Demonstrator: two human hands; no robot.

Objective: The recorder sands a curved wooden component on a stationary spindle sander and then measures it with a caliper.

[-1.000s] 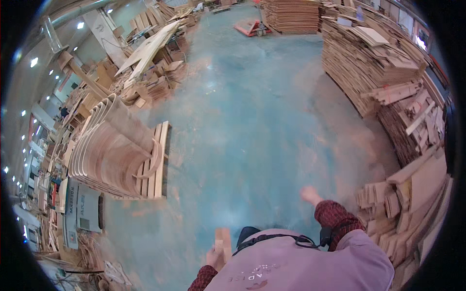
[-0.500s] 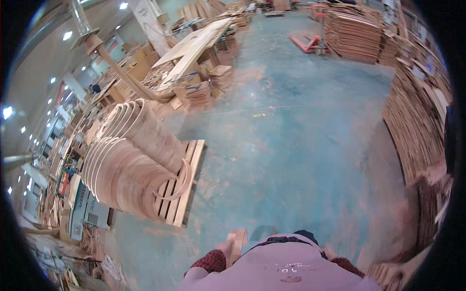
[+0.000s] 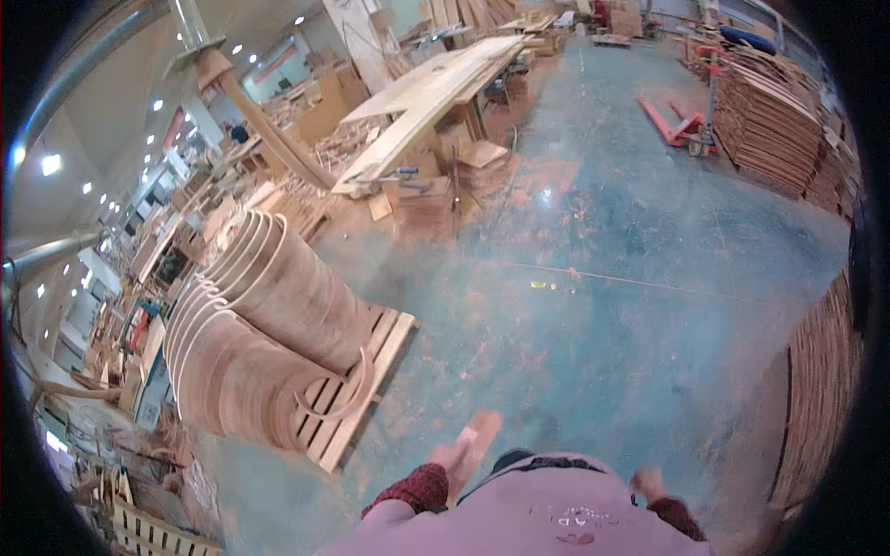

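Observation:
Low in the head view, my left hand (image 3: 449,460) is closed around a short, pale wooden strip (image 3: 480,435) that points forward over the floor. The strip is somewhat blurred, and its lower end is hidden by my hand and clothing. My right hand (image 3: 649,482) hangs at my other side, small and smeared, and nothing shows in it. To the left, stacks of curved wooden panels (image 3: 269,371) stand nested on a slatted pallet (image 3: 397,345). A loose curved wooden piece (image 3: 357,394) lies at their near right side.
A long workbench (image 3: 436,88) with boards stands ahead, beside a cardboard-brown stack (image 3: 425,208). Farther right are a red pallet jack (image 3: 672,125) and a tall stack of wooden sheets (image 3: 765,111). More stacked sheets (image 3: 816,398) line the right edge. Blue-green dusty floor (image 3: 575,352) lies between.
The view has swung left, so the workbench, pallet jack and stacks sit farther right and lower. My left hand with the wooden strip has come farther forward. My right hand has come into view.

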